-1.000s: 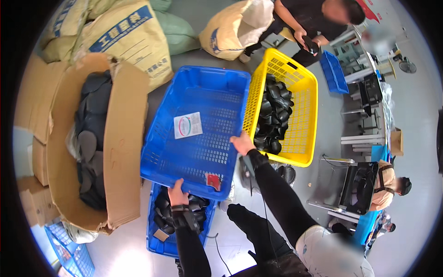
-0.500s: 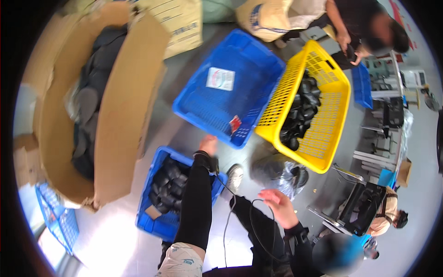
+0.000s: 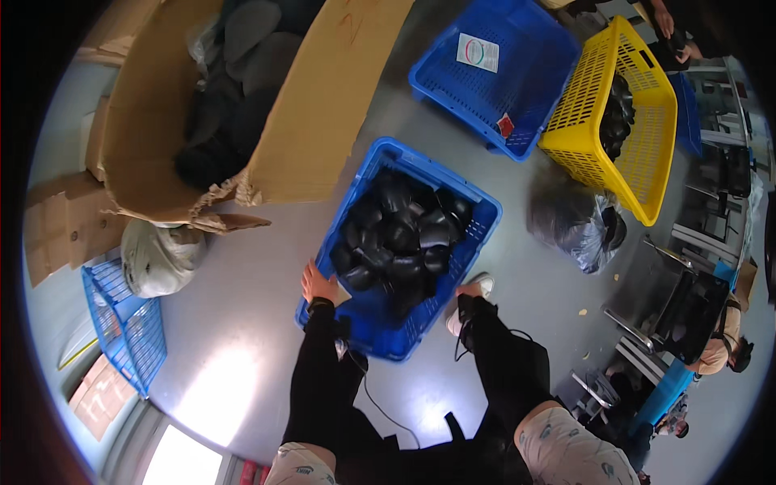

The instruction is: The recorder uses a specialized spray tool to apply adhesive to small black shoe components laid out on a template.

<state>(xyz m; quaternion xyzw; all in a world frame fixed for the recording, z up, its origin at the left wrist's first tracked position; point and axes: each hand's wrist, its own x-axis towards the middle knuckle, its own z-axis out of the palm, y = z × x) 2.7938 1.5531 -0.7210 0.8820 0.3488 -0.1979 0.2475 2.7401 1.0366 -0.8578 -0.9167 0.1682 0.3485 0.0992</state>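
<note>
Left hand (image 3: 319, 287) on the left rim of the filled blue crate (image 3: 487, 212), fingers slightly spread; can't tell if it's clamped. Right hand (image 3: 470, 290) at the opposite rim, small and partly hidden by its sleeve; opening and grip unclear. Crate sits on the floor (image 3: 267, 283) between the feet, heaped with black pieces (image 3: 400, 234). Likely stiff plastic, fairly heavy loaded; pieces look smooth, may slide if tilted. Best hold: both long rims, midway, lift level. Beyond: cardboard box (image 3: 323, 121), blue crate with only papers inside (image 3: 558, 40), yellow basket (image 3: 664, 137).
</note>
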